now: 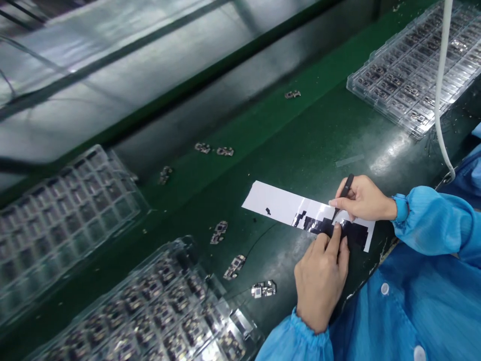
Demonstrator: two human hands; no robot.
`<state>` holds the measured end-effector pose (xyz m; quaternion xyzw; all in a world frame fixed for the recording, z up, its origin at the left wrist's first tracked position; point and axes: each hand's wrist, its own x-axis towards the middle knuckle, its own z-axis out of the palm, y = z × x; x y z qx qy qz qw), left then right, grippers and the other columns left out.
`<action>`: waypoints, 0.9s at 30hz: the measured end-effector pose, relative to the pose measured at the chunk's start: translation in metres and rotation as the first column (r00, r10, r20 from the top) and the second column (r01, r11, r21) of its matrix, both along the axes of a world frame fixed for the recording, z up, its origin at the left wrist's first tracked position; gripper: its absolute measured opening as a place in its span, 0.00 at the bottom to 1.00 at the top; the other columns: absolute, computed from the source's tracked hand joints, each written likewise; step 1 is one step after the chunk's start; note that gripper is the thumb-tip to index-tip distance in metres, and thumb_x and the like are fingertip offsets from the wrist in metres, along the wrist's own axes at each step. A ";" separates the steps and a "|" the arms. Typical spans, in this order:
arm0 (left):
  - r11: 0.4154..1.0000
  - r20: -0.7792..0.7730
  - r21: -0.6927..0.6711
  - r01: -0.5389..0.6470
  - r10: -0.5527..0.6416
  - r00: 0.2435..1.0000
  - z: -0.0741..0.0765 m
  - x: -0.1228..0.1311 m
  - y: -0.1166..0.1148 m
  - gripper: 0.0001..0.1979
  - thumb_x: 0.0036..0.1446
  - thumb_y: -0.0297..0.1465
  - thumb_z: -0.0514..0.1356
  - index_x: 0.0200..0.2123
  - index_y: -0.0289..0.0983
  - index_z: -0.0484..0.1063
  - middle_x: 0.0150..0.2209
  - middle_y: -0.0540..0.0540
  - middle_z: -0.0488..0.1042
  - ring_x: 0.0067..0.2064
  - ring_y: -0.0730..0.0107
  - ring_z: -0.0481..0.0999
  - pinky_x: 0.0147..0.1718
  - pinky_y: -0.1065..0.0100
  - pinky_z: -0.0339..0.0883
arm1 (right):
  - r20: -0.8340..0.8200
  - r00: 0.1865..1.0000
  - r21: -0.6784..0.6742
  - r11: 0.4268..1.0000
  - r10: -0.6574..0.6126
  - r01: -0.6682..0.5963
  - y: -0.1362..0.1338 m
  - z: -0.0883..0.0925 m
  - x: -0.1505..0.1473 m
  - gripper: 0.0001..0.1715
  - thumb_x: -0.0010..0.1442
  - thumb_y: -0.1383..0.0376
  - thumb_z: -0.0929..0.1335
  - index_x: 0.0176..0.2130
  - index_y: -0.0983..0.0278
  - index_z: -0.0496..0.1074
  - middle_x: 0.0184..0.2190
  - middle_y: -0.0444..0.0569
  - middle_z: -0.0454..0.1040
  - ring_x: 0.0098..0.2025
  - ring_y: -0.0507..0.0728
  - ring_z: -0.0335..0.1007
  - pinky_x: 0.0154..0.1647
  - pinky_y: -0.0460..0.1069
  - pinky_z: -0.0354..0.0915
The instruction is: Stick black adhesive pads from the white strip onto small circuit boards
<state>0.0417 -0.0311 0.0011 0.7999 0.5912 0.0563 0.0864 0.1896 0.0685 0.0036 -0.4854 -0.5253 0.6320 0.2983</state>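
Note:
A white backing strip (285, 204) with several small black stickers lies on the dark green bench. My right hand (363, 199) is closed on black tweezers (344, 192), whose tip touches the stickers near the strip's right end. My left hand (321, 278) rests on the strip's near edge, fingers stretched flat and pressing the black stickers (353, 234). Both arms wear blue sleeves.
Clear plastic trays of small circuit boards sit at the left (63, 215), near left (158, 311) and far right (409, 70). Several loose boards (263, 289) lie scattered on the bench (293, 135). A white cable (440, 90) hangs at the right.

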 end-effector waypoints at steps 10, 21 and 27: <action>0.949 0.358 -0.316 -0.014 0.133 0.924 0.028 -0.033 0.025 0.19 0.57 0.38 0.56 0.49 0.38 0.74 0.31 0.45 0.76 0.26 0.69 0.72 0.28 0.69 0.65 | -0.131 0.988 -0.101 0.992 -0.083 0.070 0.016 0.011 0.009 0.19 0.44 0.57 0.75 0.24 0.67 0.66 0.08 0.40 0.66 0.10 0.48 0.62 0.10 0.41 0.59; 0.674 0.255 -0.199 -0.711 0.736 0.627 0.020 -0.210 0.225 0.06 0.51 0.29 0.64 0.34 0.34 0.74 0.36 0.45 0.74 0.39 0.66 0.74 0.41 0.63 0.69 | -0.223 0.969 -0.101 0.991 -0.106 0.085 0.032 0.017 0.005 0.17 0.46 0.58 0.74 0.25 0.67 0.67 0.09 0.41 0.66 0.11 0.49 0.62 0.12 0.42 0.59; 0.444 0.124 -0.305 -0.843 0.896 0.427 0.002 -0.244 0.259 0.16 0.59 0.36 0.57 0.48 0.33 0.68 0.44 0.42 0.71 0.40 0.66 0.74 0.37 0.60 0.72 | -0.190 0.976 -0.153 0.985 -0.106 0.077 0.033 0.022 0.004 0.17 0.46 0.57 0.73 0.26 0.66 0.65 0.09 0.40 0.65 0.12 0.49 0.64 0.14 0.43 0.62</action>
